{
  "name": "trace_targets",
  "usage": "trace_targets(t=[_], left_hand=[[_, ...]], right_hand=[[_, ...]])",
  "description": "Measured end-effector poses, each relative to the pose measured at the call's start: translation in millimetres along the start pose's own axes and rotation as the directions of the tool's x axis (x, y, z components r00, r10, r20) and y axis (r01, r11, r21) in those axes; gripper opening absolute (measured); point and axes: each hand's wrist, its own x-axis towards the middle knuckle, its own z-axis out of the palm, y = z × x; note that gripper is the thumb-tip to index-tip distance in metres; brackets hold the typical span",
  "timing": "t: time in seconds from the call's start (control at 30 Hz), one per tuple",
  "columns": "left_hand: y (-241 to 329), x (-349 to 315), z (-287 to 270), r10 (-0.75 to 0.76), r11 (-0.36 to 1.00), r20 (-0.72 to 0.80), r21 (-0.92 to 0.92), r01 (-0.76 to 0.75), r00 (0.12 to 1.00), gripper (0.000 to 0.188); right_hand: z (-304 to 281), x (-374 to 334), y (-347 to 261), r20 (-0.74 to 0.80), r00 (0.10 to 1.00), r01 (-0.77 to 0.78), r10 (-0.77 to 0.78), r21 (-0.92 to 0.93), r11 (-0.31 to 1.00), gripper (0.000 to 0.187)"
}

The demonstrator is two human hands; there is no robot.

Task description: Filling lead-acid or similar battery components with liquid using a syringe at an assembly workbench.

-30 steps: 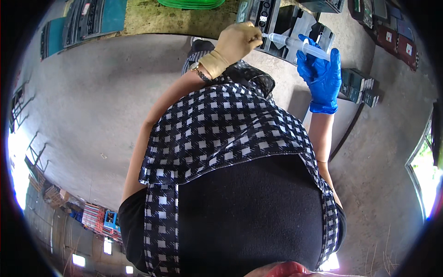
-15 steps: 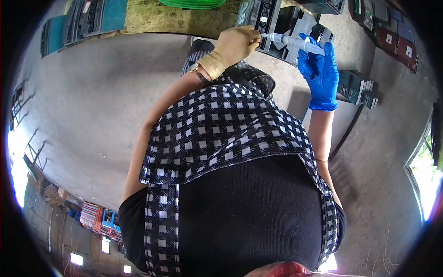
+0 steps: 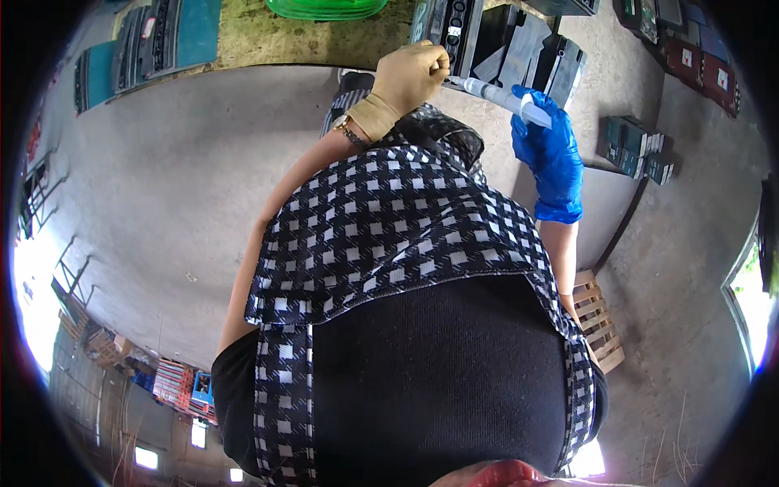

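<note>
My left hand (image 3: 408,77), in a tan glove, is closed around the tip end of a slim grey and white tube-shaped tool (image 3: 497,99). My right hand (image 3: 550,150), in a blue glove, grips the tool's wider white end. The tool runs slantwise between the two hands, above a dark slotted battery-like case (image 3: 454,28) on the concrete floor. My checked scarf and dark top fill the middle of the view and hide what lies under the hands.
Dark grey panels (image 3: 531,53) lie by the case. A green hose coil (image 3: 324,8) sits at the top. Small dark boxes (image 3: 637,146) and red and dark boxes (image 3: 690,49) stand at right. A wooden pallet (image 3: 596,321) lies lower right.
My right hand has moved slightly down and right with the tool's white end. The left hand stays at the tip.
</note>
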Motion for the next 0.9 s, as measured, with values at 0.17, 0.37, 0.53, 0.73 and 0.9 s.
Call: trace_targets(t=[0.17, 0.37, 0.53, 0.73, 0.9], left_hand=[[3.1, 4.9, -1.7, -0.017, 1.0, 0.019, 0.018, 0.017, 1.0, 0.008], [1.5, 21.5, -5.4, 0.174, 0.95, -0.028, 0.27, -0.16, 0.984, 0.024], [3.8, 27.1, -11.0, 0.226, 0.894, 0.071, 0.381, -0.236, 0.971, 0.031], [10.2, 11.2, -17.2, 0.203, 0.887, 0.116, 0.398, -0.233, 0.972, 0.034], [6.0, 7.6, -18.7, 0.195, 0.867, 0.146, 0.436, -0.24, 0.97, 0.035]], right_hand=[[1.9, 6.0, 5.8, 0.064, 0.998, 0.02, -0.017, -0.045, 0.999, 0.041], [0.4, 4.7, 4.3, 0.128, 0.99, 0.053, -0.052, -0.005, 0.999, 0.042], [6.3, 5.9, 7.3, 0.065, 0.996, 0.066, -0.066, 0.001, 0.998, 0.041], [9.8, 7.5, 7.6, 0.073, 0.996, 0.058, -0.059, 0.011, 0.998, 0.035], [16.7, 10.4, 9.7, 0.117, 0.988, 0.099, -0.102, 0.034, 0.995, 0.024]])
